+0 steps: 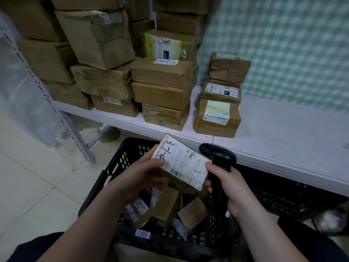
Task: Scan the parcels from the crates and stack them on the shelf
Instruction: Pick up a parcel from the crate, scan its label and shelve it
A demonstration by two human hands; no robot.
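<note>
Grip of scanner point(217, 154) hidden inside right hand point(228, 188). At 12 o'clock box stacks point(94, 35) cut off by edge; second crate point(279, 197) at 4 o'clock mostly hidden under shelf point(283, 144). Fine print on parcel point(181, 163) too small to read.

Ahead of you on the right, the wall point(283, 44) is covered in a green-and-white check pattern. Below it runs the white shelf point(287, 137), its board scuffed and marked. To your left a pale perforated metal upright point(81, 144) slants down to the floor point(34, 182), which is laid with large light tiles. Clear plastic sheeting point(17, 78) hangs beside that upright. The light is dim and even.
</note>
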